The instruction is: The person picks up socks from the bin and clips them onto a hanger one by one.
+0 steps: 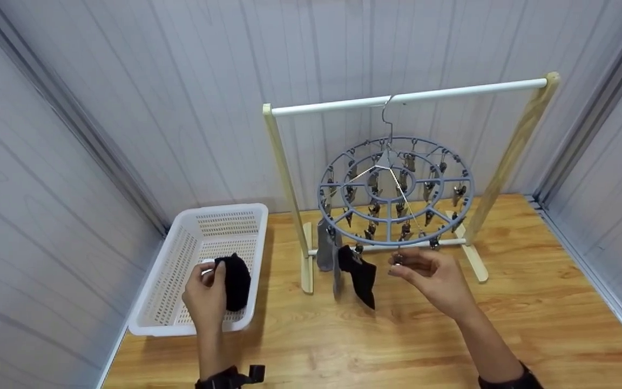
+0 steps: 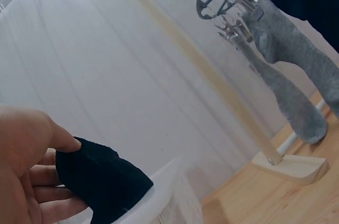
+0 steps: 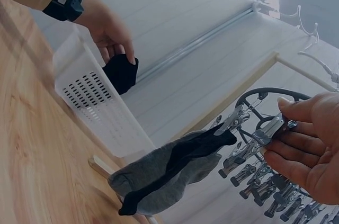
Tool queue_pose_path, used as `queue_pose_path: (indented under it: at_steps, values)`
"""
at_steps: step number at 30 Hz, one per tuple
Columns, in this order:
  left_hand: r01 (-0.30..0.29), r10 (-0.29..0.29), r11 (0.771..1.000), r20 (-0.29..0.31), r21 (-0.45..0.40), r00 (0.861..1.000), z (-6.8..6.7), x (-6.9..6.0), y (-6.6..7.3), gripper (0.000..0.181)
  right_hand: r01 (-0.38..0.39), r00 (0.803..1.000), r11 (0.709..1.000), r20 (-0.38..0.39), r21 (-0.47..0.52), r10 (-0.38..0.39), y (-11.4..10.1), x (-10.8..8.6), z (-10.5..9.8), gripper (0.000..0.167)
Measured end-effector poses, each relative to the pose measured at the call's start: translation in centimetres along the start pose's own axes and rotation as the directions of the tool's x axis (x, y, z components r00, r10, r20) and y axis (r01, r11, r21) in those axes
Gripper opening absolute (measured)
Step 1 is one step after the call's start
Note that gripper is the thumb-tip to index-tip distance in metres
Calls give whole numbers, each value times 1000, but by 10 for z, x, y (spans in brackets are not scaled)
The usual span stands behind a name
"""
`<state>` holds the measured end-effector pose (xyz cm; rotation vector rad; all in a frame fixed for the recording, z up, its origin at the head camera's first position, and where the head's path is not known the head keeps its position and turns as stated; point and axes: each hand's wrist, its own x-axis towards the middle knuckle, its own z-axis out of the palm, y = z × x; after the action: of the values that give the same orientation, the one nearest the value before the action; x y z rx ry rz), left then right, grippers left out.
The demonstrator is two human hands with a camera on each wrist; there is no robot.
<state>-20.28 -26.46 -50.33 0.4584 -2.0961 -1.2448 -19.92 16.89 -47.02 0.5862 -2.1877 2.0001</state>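
Note:
My left hand pinches a black sock over the white plastic basket. Thumb and fingers hold the sock at its upper edge in the left wrist view. My right hand pinches a metal clip that hangs from the front rim of the round grey-blue drying hanger. Left of that hand, a second black sock dangles from a clip. Beside it hang grey socks, clipped at the hanger's left side.
A rack with wooden legs and a white top bar carries the hanger by its hook. Many clips hang below the rings. The rack's wooden foot stands on the wood-grain table. Pale panel walls enclose three sides.

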Motion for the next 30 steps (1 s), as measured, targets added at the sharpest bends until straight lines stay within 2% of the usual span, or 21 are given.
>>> queue_pose_path:
  at_steps: [6, 9, 14, 17, 22, 26, 30]
  values:
    - [-58, 58, 995, 2, -78, 998, 3, -4, 17, 20, 6, 1000, 1000, -2, 4, -6, -1, 0, 0, 28]
    - [-101, 99, 990, -24, -100, 995, 4, -7, 25, 19, 16, 1000, 1000, 1, 3, -16, -1, 0, 0, 27]
    - [-201, 189, 975, -123, -92, 974, 6, -15, 37, 16, 35, 999, 999, 2, -3, -35, -2, 0, 0, 24]
    - [-254, 236, 959, -144, -123, 961, 9, -21, 46, 14, 37, 999, 999, 5, -4, -37, -2, -1, 0, 22]
    - [-336, 320, 920, -109, -203, 941, 18, -32, 60, 13, 34, 999, 999, 6, -3, -34, -2, 0, 1, 23]
    - [-388, 381, 896, -78, -215, 921, 25, -41, 68, 11, 43, 999, 999, 7, -8, -43, -2, -1, 1, 23]
    - [-390, 393, 887, -39, -247, 919, 32, -49, 76, 11, 44, 999, 999, 5, -8, -44, -2, -1, 0, 24]
